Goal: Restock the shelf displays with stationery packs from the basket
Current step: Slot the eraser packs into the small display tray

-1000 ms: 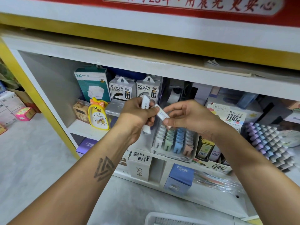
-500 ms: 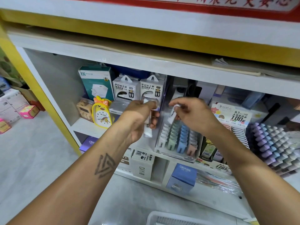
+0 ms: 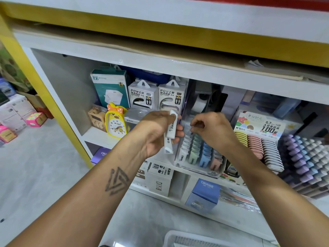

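A clear display tray (image 3: 179, 164) on the middle shelf holds rows of white, green, blue and pink stationery packs (image 3: 204, 154). My left hand (image 3: 156, 132) grips a couple of long white packs (image 3: 171, 130) upright, just left of the tray. My right hand (image 3: 211, 131) hovers over the back of the tray with fingers curled. Its fingertips pinch a white pack (image 3: 187, 127) at the top of the white row, and the hand mostly hides that pack. The white basket (image 3: 170, 237) shows only its rim at the bottom edge.
Power bank boxes (image 3: 157, 95), a teal box (image 3: 111, 86) and a yellow duck clock (image 3: 116, 122) stand left of the tray. Refill displays (image 3: 260, 145) and pastel pen caps (image 3: 306, 154) fill the right. A blue box (image 3: 204, 193) sits on the lower shelf.
My right hand took one white pack from my left hand and carried it right and down to the back of the tray's white row. The left hand stayed put with the remaining packs.
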Demonstrator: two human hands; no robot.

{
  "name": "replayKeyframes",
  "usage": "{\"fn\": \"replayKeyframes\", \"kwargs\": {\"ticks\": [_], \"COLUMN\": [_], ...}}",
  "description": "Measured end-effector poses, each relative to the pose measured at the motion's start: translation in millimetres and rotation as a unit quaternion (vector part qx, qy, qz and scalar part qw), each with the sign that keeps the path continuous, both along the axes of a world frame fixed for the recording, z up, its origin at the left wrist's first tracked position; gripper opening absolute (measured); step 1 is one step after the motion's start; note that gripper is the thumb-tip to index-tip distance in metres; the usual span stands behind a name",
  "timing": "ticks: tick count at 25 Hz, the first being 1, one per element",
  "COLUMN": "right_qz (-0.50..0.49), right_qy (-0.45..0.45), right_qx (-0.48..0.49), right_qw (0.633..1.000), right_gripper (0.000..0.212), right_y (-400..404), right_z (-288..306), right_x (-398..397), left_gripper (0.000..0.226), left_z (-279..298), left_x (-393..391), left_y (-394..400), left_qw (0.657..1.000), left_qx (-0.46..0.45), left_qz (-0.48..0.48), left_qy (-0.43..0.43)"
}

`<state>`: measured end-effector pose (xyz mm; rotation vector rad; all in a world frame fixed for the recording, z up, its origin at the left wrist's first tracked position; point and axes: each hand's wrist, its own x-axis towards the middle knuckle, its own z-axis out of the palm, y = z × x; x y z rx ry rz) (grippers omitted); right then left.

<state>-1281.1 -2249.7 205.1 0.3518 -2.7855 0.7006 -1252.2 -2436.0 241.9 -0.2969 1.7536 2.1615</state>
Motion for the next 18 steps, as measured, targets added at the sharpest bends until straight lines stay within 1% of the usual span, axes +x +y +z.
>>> {"fn": "replayKeyframes", "kwargs": {"ticks": [3,8,12,16,18], "right_qz": [0.011,0.030,0.048,0.043,0.046], "right_qy": [-0.014,-0.030,-0.009,0.012,0.008], "right_qx": [0.013,0.032,0.062,0.111,0.102], "right_qw": [1.000,0.999,0.997,0.993,0.994], "right_gripper": [0.014,0.019,0.024,0.001,0.004], "right_y": [-1.5,-3.8,-5.9,-2.9,-2.1], "right_z": [-3.1,-1.7,-2.4,-3.7,-3.6], "right_x": [0.0,-2.2,-1.0,-2.5,-3.3], "left_gripper": [0.019,0.025,0.023,0.021,0.020], "left_z": [-1.4,-0.3,0.1,-0.7,-0.6], "left_x": [-0.1,0.9,1.4,0.9,0.9], "left_y": [1.2,0.8,-0.3,0.2,0.2], "left_qw": [1.000,1.000,1.000,0.999,0.999], "left_qx": [0.000,-0.016,-0.022,-0.029,-0.031], "left_qz": [0.014,0.001,0.004,0.010,0.009], "left_qy": [0.002,-0.019,-0.018,-0.012,-0.014]}}
